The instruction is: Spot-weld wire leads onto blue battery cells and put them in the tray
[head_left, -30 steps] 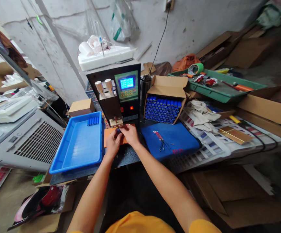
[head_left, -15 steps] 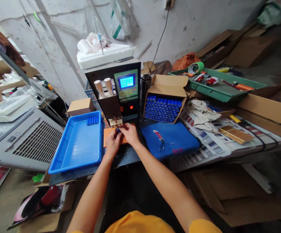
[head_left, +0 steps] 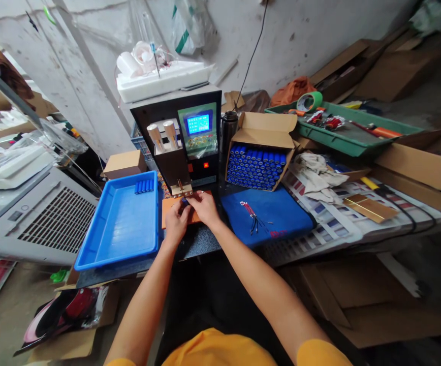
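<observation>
At the foot of a black spot welder (head_left: 165, 109) with a lit display, my hands meet just below its electrode pins (head_left: 181, 187). My left hand (head_left: 177, 218) is closed around a blue battery cell (head_left: 184, 202), mostly covered by the fingers. My right hand (head_left: 204, 207) pinches close beside it, under the electrodes; what its fingertips hold is too small to make out. Both hands are over an orange block (head_left: 169, 204). Red and black lead wires (head_left: 251, 216) lie on a blue pad (head_left: 230, 206) to the right.
On the left is a blue tray (head_left: 155, 223) with several blue cells (head_left: 144, 186) at its far end. A cardboard box (head_left: 268, 122) packed with cells (head_left: 256, 168) stands right of the welder. Farther right are a green tray (head_left: 361, 147), a cloth glove (head_left: 317, 175) and a brass-coloured sheet (head_left: 371, 207).
The camera view has shifted slightly. Both hands stay at the electrodes in nearly the same pose, and the cells, wires and trays have not moved.
</observation>
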{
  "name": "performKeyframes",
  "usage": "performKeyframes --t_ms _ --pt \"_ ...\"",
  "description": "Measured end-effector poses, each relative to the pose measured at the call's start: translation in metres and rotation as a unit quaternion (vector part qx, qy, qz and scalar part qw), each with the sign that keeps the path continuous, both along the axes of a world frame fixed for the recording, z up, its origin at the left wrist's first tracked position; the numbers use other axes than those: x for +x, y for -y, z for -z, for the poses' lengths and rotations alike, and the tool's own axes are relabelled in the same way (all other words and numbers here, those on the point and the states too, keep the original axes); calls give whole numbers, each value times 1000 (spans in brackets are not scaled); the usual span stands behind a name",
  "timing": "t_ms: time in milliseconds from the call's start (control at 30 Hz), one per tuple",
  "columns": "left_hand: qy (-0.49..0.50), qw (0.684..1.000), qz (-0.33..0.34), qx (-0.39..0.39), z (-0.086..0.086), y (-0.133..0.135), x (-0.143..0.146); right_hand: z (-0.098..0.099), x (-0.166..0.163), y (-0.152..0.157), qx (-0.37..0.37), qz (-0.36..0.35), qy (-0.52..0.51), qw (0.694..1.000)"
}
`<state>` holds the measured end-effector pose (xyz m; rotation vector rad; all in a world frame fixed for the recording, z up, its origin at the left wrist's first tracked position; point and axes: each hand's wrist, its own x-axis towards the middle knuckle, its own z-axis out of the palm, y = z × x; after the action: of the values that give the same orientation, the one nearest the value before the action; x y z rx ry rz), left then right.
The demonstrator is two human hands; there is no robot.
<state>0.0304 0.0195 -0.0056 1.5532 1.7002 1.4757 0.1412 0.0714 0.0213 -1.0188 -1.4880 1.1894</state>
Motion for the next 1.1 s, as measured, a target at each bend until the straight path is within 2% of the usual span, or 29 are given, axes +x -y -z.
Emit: performKeyframes --t_ms 133,267,333,467,600,733,833,1000,1100 --pt "-13 1000 -2 -8 -4 1 2 0 10 4 12 -14 3 1000" --pt "-23 1000 -15 -8 -4 0 2 1 20 8 37 -9 76 996" --pt "-28 999 -20 -12 -4 0 2 1 23 8 27 -27 91 995" --pt "-12 1000 -6 4 -4 1 0 -1 26 7 -45 -66 27 996" --pt "-4 997 -45 64 -3 18 -4 -6 28 5 -107 -73 -37 991" --pt "-87 993 -11 84 0 39 -3 -9 30 4 -158 -71 -86 981" --pt "-140 986 9 85 0 44 1 -10 29 4 -181 -76 -119 973" --pt "-116 991 16 57 -4 39 2 -11 29 7 -171 -95 -126 973" --pt "-104 993 34 33 -9 37 -2 -10 31 10 -118 -131 -71 982"
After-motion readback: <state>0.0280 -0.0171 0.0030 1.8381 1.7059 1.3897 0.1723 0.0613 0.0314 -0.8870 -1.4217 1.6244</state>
